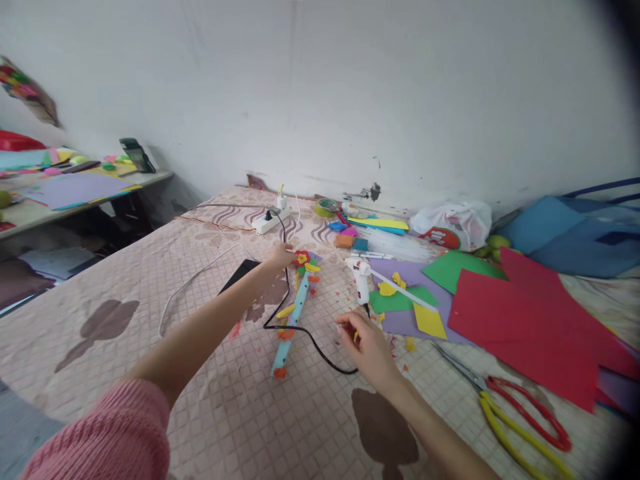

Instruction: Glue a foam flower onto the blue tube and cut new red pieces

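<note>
A light-blue strip (299, 308) trimmed with yellow and orange foam pieces lies slanting across the quilted cloth. At its far end sits a red foam flower (302, 258) with a yellow centre. My left hand (281, 256) reaches over to that end, its fingers closed at the flower's left edge. To the right of the strip, my right hand (367, 343) hovers with thumb and forefinger pinched; whatever is between them is too small to name. A white glue gun (360, 280) with a long glue stick lies just beyond the right hand.
The glue gun's black cable (315, 341) crosses the strip from a power strip (271, 219). Red foam sheets (520, 327) and open scissors (485, 387) lie at right. A black flat object (240, 273) is partly behind my left arm. Tape (326, 207) stands near the wall.
</note>
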The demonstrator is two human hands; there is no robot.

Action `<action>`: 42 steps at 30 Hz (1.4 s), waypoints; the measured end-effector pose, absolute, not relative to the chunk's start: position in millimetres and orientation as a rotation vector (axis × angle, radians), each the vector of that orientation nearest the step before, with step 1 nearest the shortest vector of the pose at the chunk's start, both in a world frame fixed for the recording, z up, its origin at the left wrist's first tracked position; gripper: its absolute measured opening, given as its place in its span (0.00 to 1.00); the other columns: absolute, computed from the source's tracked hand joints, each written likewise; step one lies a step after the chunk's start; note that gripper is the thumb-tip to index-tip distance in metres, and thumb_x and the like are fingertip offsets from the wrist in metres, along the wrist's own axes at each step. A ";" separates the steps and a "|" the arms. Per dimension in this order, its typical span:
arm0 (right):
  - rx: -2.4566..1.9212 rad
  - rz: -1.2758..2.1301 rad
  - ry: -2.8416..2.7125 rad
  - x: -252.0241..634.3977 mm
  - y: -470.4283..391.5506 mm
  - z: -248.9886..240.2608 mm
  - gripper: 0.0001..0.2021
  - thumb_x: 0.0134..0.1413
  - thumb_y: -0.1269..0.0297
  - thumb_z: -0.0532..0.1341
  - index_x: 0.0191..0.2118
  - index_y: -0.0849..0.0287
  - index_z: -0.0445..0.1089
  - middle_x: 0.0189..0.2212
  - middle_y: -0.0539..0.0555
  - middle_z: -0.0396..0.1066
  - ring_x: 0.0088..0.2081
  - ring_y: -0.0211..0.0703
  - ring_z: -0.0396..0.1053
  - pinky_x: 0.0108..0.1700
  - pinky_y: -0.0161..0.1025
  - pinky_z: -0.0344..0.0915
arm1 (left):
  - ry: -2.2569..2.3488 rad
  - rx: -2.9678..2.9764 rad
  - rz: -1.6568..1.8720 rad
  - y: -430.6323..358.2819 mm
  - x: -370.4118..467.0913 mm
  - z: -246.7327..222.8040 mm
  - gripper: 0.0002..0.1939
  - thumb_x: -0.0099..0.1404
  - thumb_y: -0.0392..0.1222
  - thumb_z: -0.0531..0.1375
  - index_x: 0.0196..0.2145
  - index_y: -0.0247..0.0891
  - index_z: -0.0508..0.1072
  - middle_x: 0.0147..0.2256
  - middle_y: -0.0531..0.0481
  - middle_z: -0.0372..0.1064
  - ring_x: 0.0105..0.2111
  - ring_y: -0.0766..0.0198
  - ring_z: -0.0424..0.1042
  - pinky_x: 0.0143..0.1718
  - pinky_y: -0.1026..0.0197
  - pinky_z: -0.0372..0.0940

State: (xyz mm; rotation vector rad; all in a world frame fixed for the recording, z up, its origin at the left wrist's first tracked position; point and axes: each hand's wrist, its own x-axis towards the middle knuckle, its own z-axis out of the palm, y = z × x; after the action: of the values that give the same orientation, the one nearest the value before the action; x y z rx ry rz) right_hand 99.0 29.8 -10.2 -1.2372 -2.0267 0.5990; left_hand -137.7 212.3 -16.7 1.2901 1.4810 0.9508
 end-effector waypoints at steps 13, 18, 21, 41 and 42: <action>-1.273 0.576 -1.903 137.7 -2.8 -12.6 0.06 0.57 0.68 0.53 0.37 0.52 0.65 0.33 0.54 0.68 0.32 0.43 0.67 0.31 0.39 0.64 | 1.570 1.674 1.134 140.8 -167.6 16.0 0.12 0.50 0.35 0.60 0.35 0.35 0.70 0.29 0.50 0.69 0.30 0.66 0.69 0.33 0.65 0.63; -1.265 0.538 -1.881 147.8 -10.9 -21.6 0.06 0.58 0.67 0.53 0.36 0.53 0.66 0.33 0.54 0.68 0.35 0.44 0.67 0.35 0.39 0.64 | 1.737 1.892 1.046 97.9 -165.5 21.3 0.08 0.56 0.44 0.57 0.28 0.36 0.71 0.23 0.52 0.67 0.24 0.67 0.65 0.26 0.66 0.57; -1.259 0.562 -1.874 150.8 -12.8 -26.9 0.06 0.58 0.66 0.53 0.36 0.55 0.66 0.33 0.54 0.68 0.34 0.43 0.66 0.34 0.38 0.63 | 1.835 2.079 0.773 82.7 -148.4 24.1 0.16 0.60 0.51 0.53 0.26 0.36 0.70 0.23 0.51 0.68 0.25 0.66 0.65 0.26 0.65 0.56; -1.212 0.518 -1.822 167.4 -20.5 -18.9 0.07 0.59 0.67 0.52 0.35 0.58 0.67 0.31 0.53 0.67 0.31 0.39 0.65 0.32 0.34 0.61 | 2.242 2.138 0.118 91.2 -95.3 24.7 0.16 0.61 0.41 0.49 0.44 0.33 0.68 0.39 0.38 0.70 0.39 0.52 0.71 0.36 0.57 0.65; -1.208 0.517 -1.821 167.5 -20.4 -18.7 0.07 0.59 0.67 0.52 0.35 0.59 0.67 0.32 0.53 0.67 0.31 0.39 0.65 0.32 0.34 0.61 | 2.256 2.136 0.121 96.0 -94.7 25.1 0.17 0.61 0.42 0.49 0.44 0.32 0.68 0.40 0.38 0.70 0.40 0.51 0.71 0.36 0.56 0.65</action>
State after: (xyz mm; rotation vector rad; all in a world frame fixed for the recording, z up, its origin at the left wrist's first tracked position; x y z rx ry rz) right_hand 167.5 -20.4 -18.7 -1.2076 -1.8210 0.5174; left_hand -94.7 96.0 25.1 2.1364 2.2558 0.1211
